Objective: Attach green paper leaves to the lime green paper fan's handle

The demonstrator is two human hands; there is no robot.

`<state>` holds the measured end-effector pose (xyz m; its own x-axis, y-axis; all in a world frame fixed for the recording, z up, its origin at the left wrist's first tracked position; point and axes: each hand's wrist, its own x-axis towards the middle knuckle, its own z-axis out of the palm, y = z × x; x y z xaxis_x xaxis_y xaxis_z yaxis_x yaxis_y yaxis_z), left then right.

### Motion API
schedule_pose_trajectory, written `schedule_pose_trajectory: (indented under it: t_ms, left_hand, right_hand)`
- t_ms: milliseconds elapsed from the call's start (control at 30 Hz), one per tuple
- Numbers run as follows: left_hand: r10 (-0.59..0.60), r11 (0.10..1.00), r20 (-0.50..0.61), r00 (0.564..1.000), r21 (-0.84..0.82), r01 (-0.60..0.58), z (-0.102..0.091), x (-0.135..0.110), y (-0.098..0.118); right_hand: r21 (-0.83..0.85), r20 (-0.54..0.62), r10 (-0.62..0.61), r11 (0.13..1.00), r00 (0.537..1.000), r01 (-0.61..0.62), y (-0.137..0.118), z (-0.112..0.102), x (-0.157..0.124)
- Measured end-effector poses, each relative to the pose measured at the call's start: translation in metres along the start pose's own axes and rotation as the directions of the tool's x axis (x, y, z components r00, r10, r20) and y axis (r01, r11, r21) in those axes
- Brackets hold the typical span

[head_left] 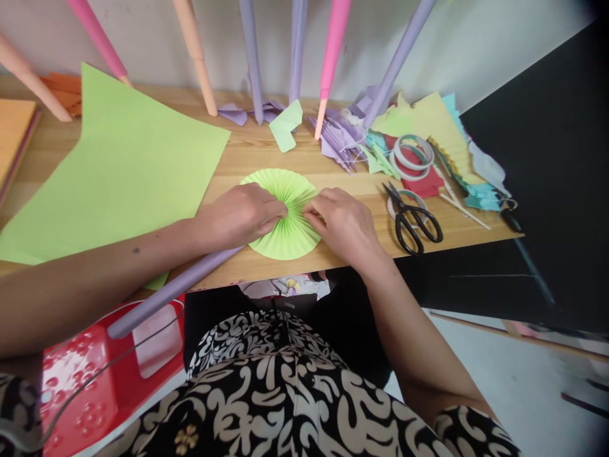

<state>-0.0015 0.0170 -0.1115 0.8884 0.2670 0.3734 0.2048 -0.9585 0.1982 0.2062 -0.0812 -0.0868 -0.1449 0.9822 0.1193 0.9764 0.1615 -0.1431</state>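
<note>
A round pleated rosette of lime-green paper (285,244) lies flat on the wooden table, its folds fanning out from the centre. My left hand (242,216) is closed over its left half, fingertips pinching the pleats close to the middle. From the other side my right hand (345,222) pinches the folds just right of the centre. Both thumbs are partly hidden behind the curled fingers. Beneath my left forearm, a rolled purple paper tube (176,292) sticks out over the table's front edge.
A large green paper sheet (128,165) covers the table's left part. Black-handled scissors (412,219) and tape rolls (413,157) lie to the right, near paper scraps (435,120). Several rolled paper tubes, one pink (333,51), lean at the back. A red plastic stool (85,381) stands below left.
</note>
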Motion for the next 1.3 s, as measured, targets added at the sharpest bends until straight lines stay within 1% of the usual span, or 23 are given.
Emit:
schedule_pose_trajectory:
  t_ms: [100,200,333,433,533,633,700,767,800,900,1000,1067,1167,1233,1300]
  left_hand:
    - [0.013,0.997,0.024,1.000,0.078,-0.015,0.001,0.000,0.000]
    - [-0.005,0.997,0.036,0.999,0.081,0.003,0.001,-0.001,0.000]
    - [-0.012,0.997,0.062,0.998,0.070,0.008,-0.001,0.000,0.000]
    - [-0.037,0.997,0.119,0.992,0.077,0.028,-0.008,0.002,0.003]
    - [-0.088,0.989,0.224,0.971,0.133,0.059,-0.023,0.000,0.011]
    - [-0.167,0.972,0.290,0.942,0.209,0.108,-0.042,-0.011,0.023]
    - [-0.211,0.963,0.314,0.926,0.230,0.142,-0.052,-0.023,0.030]
    - [-0.248,0.957,0.327,0.912,0.227,0.179,-0.058,-0.038,0.037]
    - [-0.263,0.956,0.344,0.901,0.221,0.195,-0.059,-0.045,0.039]
    - [-0.311,0.942,0.309,0.899,0.222,0.250,-0.057,-0.061,0.045]
    - [-0.346,0.931,0.282,0.895,0.221,0.290,-0.053,-0.066,0.049]
    - [-0.324,0.940,0.293,0.899,0.210,0.271,-0.053,-0.063,0.049]
    - [-0.254,0.953,0.284,0.925,0.239,0.188,-0.059,-0.057,0.047]
    - [-0.213,0.947,0.265,0.940,0.292,0.133,-0.062,-0.054,0.044]
    - [-0.186,0.941,0.239,0.953,0.322,0.103,-0.062,-0.053,0.042]
  right_hand:
    - [-0.024,0.016,-0.014,1.000,1.000,0.014,0.006,-0.001,-0.003]
    - [-0.016,0.013,0.003,1.000,1.000,-0.003,0.018,-0.003,-0.013]
    - [0.036,-0.034,0.057,0.998,0.998,-0.056,0.032,-0.003,-0.028]
    - [0.086,-0.047,0.069,0.994,0.996,-0.065,0.037,-0.003,-0.035]
    - [0.131,-0.102,0.088,0.989,0.991,-0.074,0.038,-0.003,-0.036]
    - [0.151,-0.133,0.085,0.986,0.987,-0.065,0.035,-0.003,-0.031]
    - [0.152,-0.110,0.051,0.988,0.993,-0.034,0.032,-0.002,-0.025]
    - [0.136,-0.073,0.007,0.991,0.997,0.003,0.027,0.000,-0.017]
    - [0.121,-0.055,-0.013,0.992,0.998,0.020,0.025,0.001,-0.014]
    - [0.065,-0.017,-0.064,0.996,0.998,0.065,0.020,0.001,-0.003]
    - [-0.001,0.015,-0.111,0.994,0.994,0.111,0.016,-0.002,0.004]
    - [-0.049,0.054,-0.138,0.989,0.989,0.141,0.013,-0.007,0.006]
    - [-0.098,0.087,-0.149,0.983,0.985,0.157,0.009,-0.014,0.000]
    - [-0.103,0.060,-0.129,0.986,0.990,0.135,0.005,-0.015,-0.009]
    - [-0.086,0.015,-0.074,0.994,0.997,0.075,0.000,-0.012,-0.020]
